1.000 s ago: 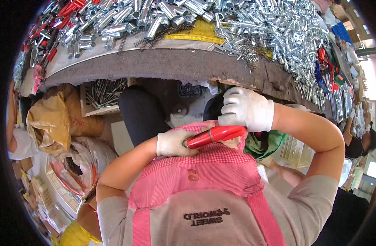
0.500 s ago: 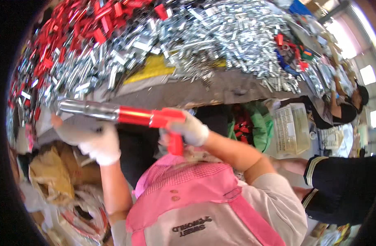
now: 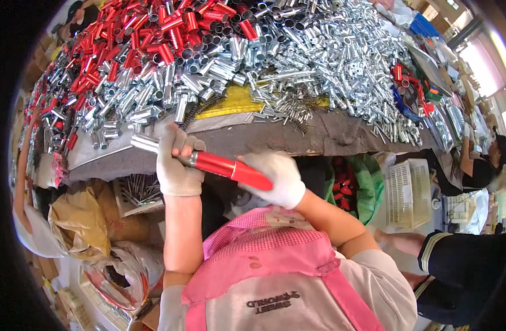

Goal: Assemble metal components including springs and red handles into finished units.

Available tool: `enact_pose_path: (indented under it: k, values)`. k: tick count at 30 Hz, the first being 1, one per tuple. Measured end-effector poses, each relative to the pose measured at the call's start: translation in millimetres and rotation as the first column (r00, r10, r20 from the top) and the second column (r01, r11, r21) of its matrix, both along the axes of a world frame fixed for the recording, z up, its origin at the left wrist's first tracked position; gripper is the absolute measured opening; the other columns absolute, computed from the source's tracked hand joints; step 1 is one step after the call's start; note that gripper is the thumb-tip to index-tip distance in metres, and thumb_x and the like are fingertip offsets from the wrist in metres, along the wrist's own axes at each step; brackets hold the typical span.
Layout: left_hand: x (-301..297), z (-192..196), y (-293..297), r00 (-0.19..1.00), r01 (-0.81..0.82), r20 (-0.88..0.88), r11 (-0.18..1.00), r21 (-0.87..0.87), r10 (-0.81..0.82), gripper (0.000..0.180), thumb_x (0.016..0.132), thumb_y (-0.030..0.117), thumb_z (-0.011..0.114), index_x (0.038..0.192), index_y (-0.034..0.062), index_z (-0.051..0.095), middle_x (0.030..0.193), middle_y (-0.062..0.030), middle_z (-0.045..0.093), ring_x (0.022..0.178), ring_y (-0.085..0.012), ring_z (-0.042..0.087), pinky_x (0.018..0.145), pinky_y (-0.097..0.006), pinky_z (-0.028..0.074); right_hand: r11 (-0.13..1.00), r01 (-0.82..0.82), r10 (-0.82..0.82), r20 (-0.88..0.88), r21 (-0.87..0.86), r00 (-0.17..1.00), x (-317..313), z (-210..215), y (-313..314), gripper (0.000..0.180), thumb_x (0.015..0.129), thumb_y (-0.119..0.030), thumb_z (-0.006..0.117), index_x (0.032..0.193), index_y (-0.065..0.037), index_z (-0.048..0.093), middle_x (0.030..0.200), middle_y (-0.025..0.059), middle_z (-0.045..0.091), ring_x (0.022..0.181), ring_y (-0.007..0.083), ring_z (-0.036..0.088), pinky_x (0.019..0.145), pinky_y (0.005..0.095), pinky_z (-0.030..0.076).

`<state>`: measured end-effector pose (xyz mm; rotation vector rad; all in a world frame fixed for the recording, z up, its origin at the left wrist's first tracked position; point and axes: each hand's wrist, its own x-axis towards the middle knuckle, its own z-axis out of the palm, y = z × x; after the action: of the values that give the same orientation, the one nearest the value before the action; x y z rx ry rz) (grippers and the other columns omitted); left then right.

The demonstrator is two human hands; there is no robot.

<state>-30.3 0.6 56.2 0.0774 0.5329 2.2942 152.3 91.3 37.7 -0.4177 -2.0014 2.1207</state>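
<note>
Between my hands, in front of my chest, is a red-and-silver metal tube (image 3: 214,164), slanting down to the right. My left hand (image 3: 177,165), in a white glove with some fingertips bare, is closed round its silver part, and the silver end sticks out past the fingers. Around the red end my right hand (image 3: 280,174), gloved in white, is closed and slightly blurred. The palm hides part of that end. Just beyond the hands, the bench edge (image 3: 236,137) is covered in dark cloth.
On the bench lie a heap of red tubes (image 3: 170,33), silver tubes (image 3: 153,91), small metal pieces (image 3: 341,60) and springs (image 3: 294,110). Below are a green bag (image 3: 369,185) with red parts, a white basket (image 3: 399,193) and a brown paper bag (image 3: 79,220). Other people work at both sides.
My left hand has gone from loosely beside the silver end to closed round it. The tube has tilted, its red end lower right. The red side piece that hung below no longer shows.
</note>
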Motion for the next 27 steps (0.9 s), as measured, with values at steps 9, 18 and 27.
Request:
enact_pose_path:
  k: [9, 18, 27]
  values:
    - [-3.5, -7.2, 2.5, 0.998, 0.011, -0.059, 0.999, -0.046, -0.013, 0.022, 0.095, 0.028, 0.052, 0.090, 0.0070, 0.058, 0.054, 0.0072, 0.034, 0.049, -0.0068, 0.035, 0.065, -0.027, 0.041, 0.933, 0.068, -0.050, -0.058, 0.352, 0.997, -7.0, -3.1, -3.5, 0.044, 0.078, -0.022, 0.071, 0.114, -0.003, 0.056, 0.073, 0.0040, 0.058, 0.068, 0.0161, 0.059, 0.069, 0.0336, 0.050]
    - [1.0, -22.2, 8.6, 0.989, -0.146, -0.062, 0.968, -0.206, 0.136, 0.045, 0.094, 0.046, 0.045, 0.115, 0.0057, 0.049, 0.081, -0.0016, 0.048, 0.068, -0.0129, 0.046, 0.062, -0.030, 0.043, 0.929, -0.134, 0.202, -0.169, 0.346, 0.965, -36.5, -19.6, 59.8, 0.044, 0.093, -0.031, 0.050, 0.128, -0.005, 0.048, 0.103, 0.0138, 0.063, 0.101, 0.0217, 0.059, 0.089, 0.0332, 0.046]
    - [34.0, -62.6, -15.6, 0.911, 0.281, -0.264, 0.945, -0.166, -0.317, 0.053, 0.092, 0.043, 0.050, 0.132, 0.0097, 0.039, 0.084, -0.0034, 0.053, 0.059, -0.0132, 0.050, 0.052, -0.027, 0.042, 0.155, -0.036, -0.506, 0.111, 0.987, 0.855, -149.7, -21.4, 170.8, 0.032, 0.074, -0.021, 0.064, 0.099, -0.002, 0.055, 0.097, 0.0235, 0.060, 0.090, 0.0376, 0.061, 0.081, 0.0452, 0.049]
